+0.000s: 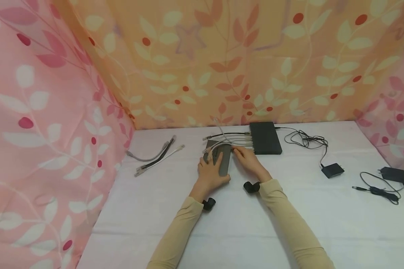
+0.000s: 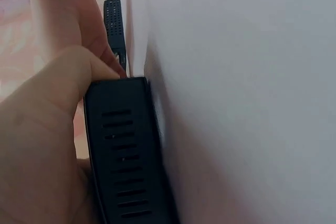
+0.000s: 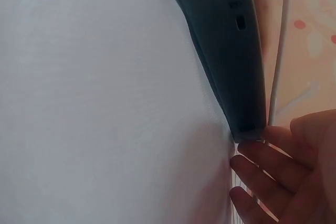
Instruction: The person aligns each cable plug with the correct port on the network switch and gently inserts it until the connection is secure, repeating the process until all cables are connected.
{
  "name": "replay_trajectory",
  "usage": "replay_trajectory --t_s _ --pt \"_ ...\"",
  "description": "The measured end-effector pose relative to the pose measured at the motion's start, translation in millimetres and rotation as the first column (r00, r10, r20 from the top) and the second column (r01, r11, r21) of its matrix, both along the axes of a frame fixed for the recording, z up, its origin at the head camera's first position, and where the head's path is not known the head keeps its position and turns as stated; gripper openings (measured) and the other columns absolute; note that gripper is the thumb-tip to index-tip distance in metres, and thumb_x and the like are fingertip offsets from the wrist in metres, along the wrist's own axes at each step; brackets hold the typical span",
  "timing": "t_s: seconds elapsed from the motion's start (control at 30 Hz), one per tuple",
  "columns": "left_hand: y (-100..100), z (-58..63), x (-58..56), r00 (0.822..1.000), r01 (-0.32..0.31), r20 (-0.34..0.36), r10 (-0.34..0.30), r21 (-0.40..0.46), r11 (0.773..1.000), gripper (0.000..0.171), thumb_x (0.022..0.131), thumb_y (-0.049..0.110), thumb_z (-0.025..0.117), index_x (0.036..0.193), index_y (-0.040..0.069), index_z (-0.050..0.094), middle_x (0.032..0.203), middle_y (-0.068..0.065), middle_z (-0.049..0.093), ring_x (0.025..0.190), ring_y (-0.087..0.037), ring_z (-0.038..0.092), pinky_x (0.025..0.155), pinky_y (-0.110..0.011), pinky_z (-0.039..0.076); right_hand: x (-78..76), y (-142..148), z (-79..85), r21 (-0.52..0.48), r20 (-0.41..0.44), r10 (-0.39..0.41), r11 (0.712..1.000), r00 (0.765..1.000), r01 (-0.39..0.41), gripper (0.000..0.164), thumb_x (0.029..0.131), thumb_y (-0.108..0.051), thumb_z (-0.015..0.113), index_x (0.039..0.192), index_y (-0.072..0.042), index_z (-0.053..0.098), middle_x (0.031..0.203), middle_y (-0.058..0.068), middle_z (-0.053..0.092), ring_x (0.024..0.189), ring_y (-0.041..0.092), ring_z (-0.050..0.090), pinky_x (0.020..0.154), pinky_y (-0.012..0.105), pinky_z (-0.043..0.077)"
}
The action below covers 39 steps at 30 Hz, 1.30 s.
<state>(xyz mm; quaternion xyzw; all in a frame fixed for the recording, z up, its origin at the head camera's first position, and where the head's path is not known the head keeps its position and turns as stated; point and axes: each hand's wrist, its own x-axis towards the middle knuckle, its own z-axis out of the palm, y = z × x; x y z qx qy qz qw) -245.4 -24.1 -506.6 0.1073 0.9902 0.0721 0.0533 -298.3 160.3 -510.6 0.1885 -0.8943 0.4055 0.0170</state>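
Note:
My left hand (image 1: 209,175) grips a flat dark grey network box (image 1: 225,162), its fingers spread across the top and its thumb at the near edge. Vent slots line the box's side (image 2: 123,156) in the left wrist view. At the box's right end, my right hand (image 1: 248,160) pinches the corner with its fingertips (image 3: 252,149), while its other fingers lie loosely bent below. Several network cables (image 1: 235,140) run from a black network box (image 1: 266,138) to the right, and their loose plugs lie over and beside the grey box.
Several loose network cables (image 1: 155,158) lie on the white table (image 1: 138,224) at the left. A black power adapter (image 1: 332,170) has its coiled lead running to the black box. Another adapter (image 1: 394,174) with its lead sits farther right. Patterned cloth (image 1: 202,74) hangs behind.

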Motion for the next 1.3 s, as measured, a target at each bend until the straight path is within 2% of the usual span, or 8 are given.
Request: replay_trajectory --t_s 0.2,0.43,0.67,0.83,0.93,1.1,1.3 --pt "-9.0 0.8 3.2 0.998 0.063 0.001 -0.063 -0.006 0.998 0.090 0.078 0.065 0.045 0.149 0.030 0.001 0.149 -0.025 0.020 0.128 -0.058 0.019 0.101 -0.060 0.024 -0.2 0.2 1.4 -0.029 0.017 -0.013 0.999 1.000 0.013 0.038 0.100 -0.021 0.040 0.131 -0.001 0.050 0.129 0.019 0.053 0.120 0.035 0.049 0.099 0.049 0.038" --pt "-20.3 1.4 6.0 0.993 0.118 0.013 -0.118 0.017 0.993 0.090 0.079 0.066 0.047 0.149 0.032 0.001 0.152 -0.023 0.010 0.130 -0.056 0.015 0.102 -0.059 0.023 -1.3 -1.3 -0.5 -0.044 -0.039 -0.016 0.999 0.999 0.014 0.037 0.100 -0.018 0.041 0.132 0.001 0.049 0.128 0.020 0.055 0.118 0.035 0.051 0.097 0.048 0.040" --pt "-33.5 0.3 9.4 0.980 0.197 0.000 -0.197 0.025 0.980 0.091 0.078 0.066 0.049 0.149 0.034 0.002 0.152 -0.022 0.014 0.131 -0.054 0.016 0.104 -0.059 0.021 0.7 -2.1 1.0 -0.080 -0.021 -0.026 0.997 0.999 0.024 0.033 0.099 -0.017 0.044 0.126 -0.001 0.056 0.126 0.018 0.057 0.119 0.033 0.051 0.099 0.047 0.039" --pt "-42.1 0.1 10.6 0.968 0.252 0.012 -0.253 0.025 0.967 0.091 0.077 0.065 0.049 0.148 0.037 0.000 0.156 -0.013 -0.002 0.132 -0.053 0.016 0.104 -0.058 0.022 -0.2 -4.2 -0.1 -0.079 0.001 0.006 0.997 1.000 -0.005 0.032 0.099 -0.018 0.046 0.123 -0.003 0.058 0.123 0.017 0.059 0.111 0.032 0.057 0.092 0.045 0.045" --pt "-47.7 0.4 11.6 0.958 0.285 0.010 -0.286 0.049 0.957 0.090 0.076 0.063 0.052 0.147 0.039 0.003 0.156 -0.008 -0.008 0.132 -0.051 0.017 0.102 -0.058 0.025 0.0 -5.7 -1.0 -0.075 0.001 0.020 0.997 1.000 -0.020 0.030 0.097 -0.017 0.049 0.121 -0.003 0.060 0.119 0.017 0.061 0.104 0.031 0.060 0.087 0.044 0.048" --pt "-56.2 0.7 13.4 0.941 0.336 0.001 -0.338 0.088 0.938 0.090 0.075 0.060 0.056 0.147 0.041 0.006 0.156 -0.003 -0.008 0.132 -0.048 0.018 0.098 -0.059 0.030 1.1 -6.2 -4.7 -0.059 -0.024 0.023 0.998 0.999 -0.025 0.026 0.094 -0.014 0.055 0.116 -0.003 0.064 0.114 0.015 0.064 0.100 0.027 0.062 0.084 0.042 0.049" --pt "-60.7 0.3 15.1 0.924 0.381 -0.001 -0.382 0.092 0.920 0.090 0.073 0.058 0.057 0.147 0.042 0.007 0.156 -0.002 -0.005 0.132 -0.044 0.020 0.099 -0.057 0.029 5.1 -5.7 -9.0 -0.030 -0.062 0.040 0.999 0.997 -0.042 0.023 0.093 -0.013 0.056 0.111 -0.003 0.066 0.108 0.014 0.065 0.088 0.024 0.062 0.077 0.040 0.049"
